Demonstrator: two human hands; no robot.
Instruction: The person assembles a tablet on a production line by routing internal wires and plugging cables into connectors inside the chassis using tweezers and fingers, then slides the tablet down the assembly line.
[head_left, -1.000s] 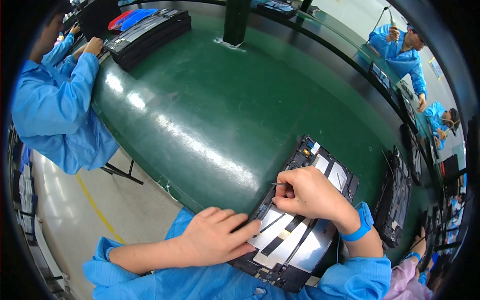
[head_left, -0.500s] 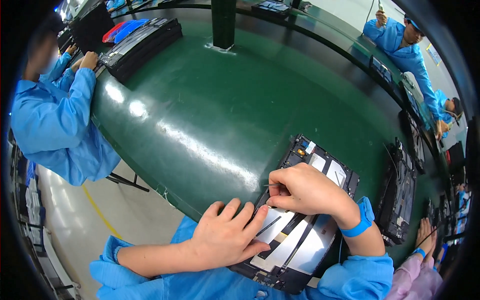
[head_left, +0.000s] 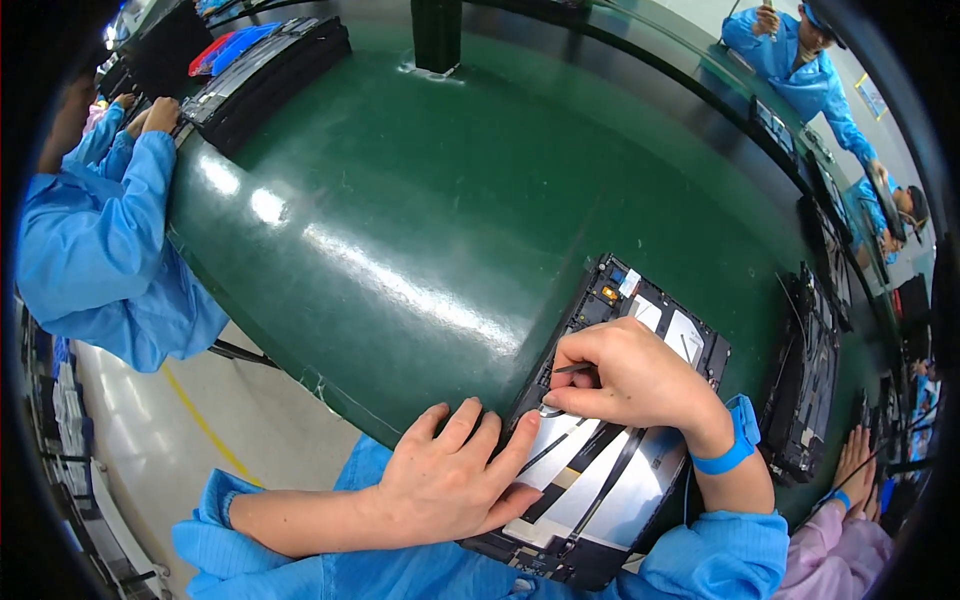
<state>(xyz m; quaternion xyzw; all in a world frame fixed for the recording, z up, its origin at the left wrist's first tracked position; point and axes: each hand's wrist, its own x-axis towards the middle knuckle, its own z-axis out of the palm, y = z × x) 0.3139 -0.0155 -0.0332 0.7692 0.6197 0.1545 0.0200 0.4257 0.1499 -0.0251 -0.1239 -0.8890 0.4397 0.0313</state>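
Observation:
An opened tablet (head_left: 600, 480) lies slanted on the green table, its black frame and silver battery panels facing up. Dark flat strips run across the panels. My left hand (head_left: 450, 480) rests on its left edge, fingers spread, index fingertip and thumb over the panels. Above the middle of the left edge, my right hand (head_left: 635, 380) is closed in a pinch on a thin dark tool (head_left: 573, 369) that pokes out between the fingers; its kind cannot be made out. A small shiny piece (head_left: 549, 410) shows under the right fingertips. A blue wrist band (head_left: 735, 440) circles my right wrist.
The green table (head_left: 400, 200) carries a dark post (head_left: 437, 35). A stack of black panels (head_left: 270, 80) stands far left beside blue and red trays. More opened devices (head_left: 805, 390) lie at right. Co-workers in blue sit at left and far right; another's hand (head_left: 855, 470) is at lower right.
The view has shifted slightly. My right hand has turned a little, and the tool and a shiny piece at the fingertips show more. My left hand stays on the tablet's edge.

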